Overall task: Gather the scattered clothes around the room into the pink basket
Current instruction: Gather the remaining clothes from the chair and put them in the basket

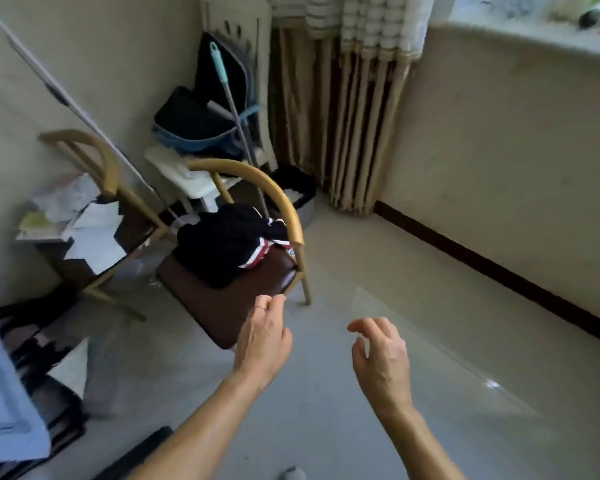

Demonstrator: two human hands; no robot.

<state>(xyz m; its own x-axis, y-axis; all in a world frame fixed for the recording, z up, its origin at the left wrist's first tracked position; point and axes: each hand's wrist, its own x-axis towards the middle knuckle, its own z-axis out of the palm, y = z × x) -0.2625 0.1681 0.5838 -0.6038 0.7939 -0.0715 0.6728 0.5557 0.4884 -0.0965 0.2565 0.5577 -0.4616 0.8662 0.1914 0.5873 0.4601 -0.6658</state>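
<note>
Left hand (262, 336) and right hand (381, 355), both empty and relaxed, should scoop the dark clothes (226, 244) off the chair (215, 303) seat from underneath.

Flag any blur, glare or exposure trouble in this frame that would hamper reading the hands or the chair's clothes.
Head view: soft motion blur throughout, worst on the blue cloth at lower left; the window is blown out at upper right; a small glare spot lies on the floor; the left hand and right hand read clearly; the dark clothes on the chair lose fold detail.
</note>
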